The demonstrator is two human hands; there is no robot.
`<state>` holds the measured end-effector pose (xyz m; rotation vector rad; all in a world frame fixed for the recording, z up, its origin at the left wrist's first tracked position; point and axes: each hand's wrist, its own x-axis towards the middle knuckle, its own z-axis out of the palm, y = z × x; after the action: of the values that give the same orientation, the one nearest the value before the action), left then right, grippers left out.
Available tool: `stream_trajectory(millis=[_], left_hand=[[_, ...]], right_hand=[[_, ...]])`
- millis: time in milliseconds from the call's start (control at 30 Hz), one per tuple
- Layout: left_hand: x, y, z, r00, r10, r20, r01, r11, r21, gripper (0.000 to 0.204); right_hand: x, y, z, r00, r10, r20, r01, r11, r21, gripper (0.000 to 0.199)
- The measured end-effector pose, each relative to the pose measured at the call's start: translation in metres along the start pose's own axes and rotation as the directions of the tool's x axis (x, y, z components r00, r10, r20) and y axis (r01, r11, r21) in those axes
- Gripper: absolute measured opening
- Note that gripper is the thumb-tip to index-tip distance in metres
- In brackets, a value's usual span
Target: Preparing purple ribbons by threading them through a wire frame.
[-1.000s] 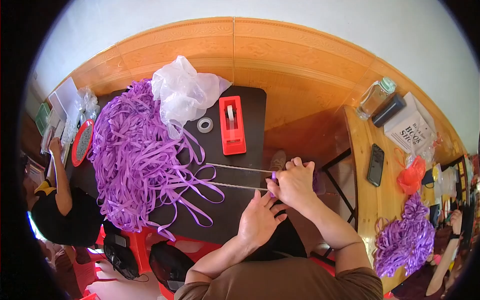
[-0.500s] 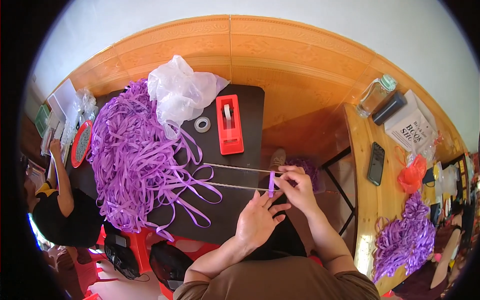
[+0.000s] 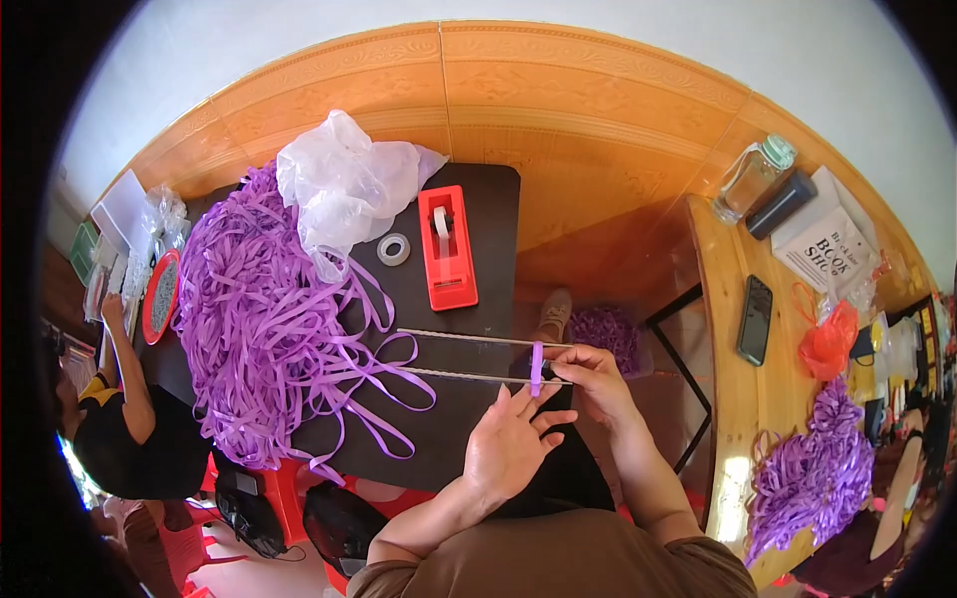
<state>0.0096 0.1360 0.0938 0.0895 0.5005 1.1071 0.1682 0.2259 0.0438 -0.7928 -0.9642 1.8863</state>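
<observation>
Two thin, twisted metal rods (image 3: 469, 339) run side by side over the dark table's right edge toward my hands. Near their close ends a band of purple ribbon (image 3: 536, 369) spans both rods. My right hand (image 3: 590, 384) is closed beside this band, thumb and fingers pinched at the rod ends; the ribbon's tail is mostly hidden in the fingers. My left hand (image 3: 510, 439) lies palm up just below the band, fingers spread, gripping nothing. A large heap of purple ribbon (image 3: 259, 329) covers the table's left part, its loose loops reaching the rods' far ends.
A red tape dispenser (image 3: 449, 249), a tape roll (image 3: 394, 249) and a clear plastic bag (image 3: 344, 184) sit on the dark table (image 3: 488, 204). The wooden table (image 3: 723, 399) at right holds a phone (image 3: 755, 319), bottles and more ribbon (image 3: 812, 478). A person (image 3: 140, 429) works at left.
My right hand has shifted slightly down and right, its fingers now lower by the near rod's end. The left hand stays open in nearly the same place.
</observation>
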Motion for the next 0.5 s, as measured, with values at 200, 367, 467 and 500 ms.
stream_trajectory(millis=[200, 367, 467, 500], left_hand=[[-0.001, 0.002, 0.000, 0.999, -0.015, 0.029, 0.016, 0.999, -0.030, 0.057], [-0.001, 0.001, -0.001, 0.999, -0.013, 0.035, 0.014, 0.999, -0.048, 0.055], [-0.001, 0.001, 0.000, 1.000, -0.012, 0.013, 0.012, 0.999, -0.032, 0.058], [0.000, 0.001, 0.001, 1.000, -0.011, -0.010, 0.011, 1.000, -0.011, 0.062]], right_hand=[[0.014, 0.003, -0.014, 0.997, 0.068, 0.024, -0.067, 0.996, -0.065, 0.020], [0.025, 0.012, -0.022, 0.987, 0.122, 0.102, -0.102, 0.978, -0.182, 0.026], [0.028, 0.012, -0.021, 0.957, 0.227, 0.178, -0.192, 0.962, -0.196, 0.027], [0.029, 0.011, -0.018, 0.957, 0.228, 0.179, -0.192, 0.961, -0.197, 0.027]])
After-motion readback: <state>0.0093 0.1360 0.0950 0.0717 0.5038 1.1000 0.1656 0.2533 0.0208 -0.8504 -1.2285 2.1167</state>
